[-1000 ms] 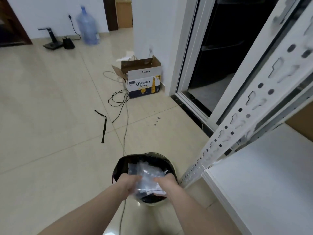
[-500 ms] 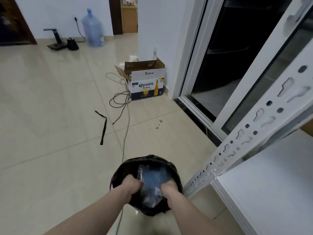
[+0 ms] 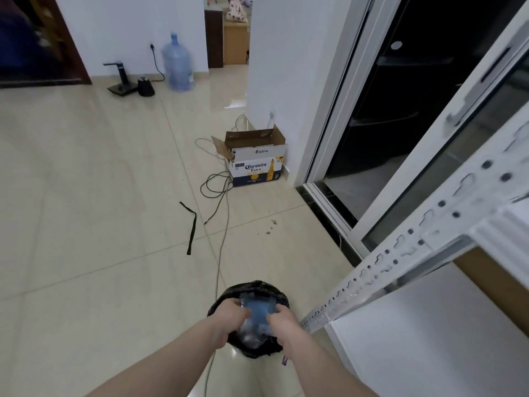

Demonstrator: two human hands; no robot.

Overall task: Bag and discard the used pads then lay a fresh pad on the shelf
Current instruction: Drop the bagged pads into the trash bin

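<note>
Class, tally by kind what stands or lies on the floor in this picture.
Bins: 1
Boxes: 1
Water jugs: 1
Straps: 1
Kettles: 1
Dispensers: 1
Total: 6

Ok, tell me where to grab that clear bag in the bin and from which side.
Take the clear bag by its crumpled side edges, from above. It sits in the mouth of the black-lined bin, so only its top is reachable. The left hand and right hand already grip opposite sides.
</note>
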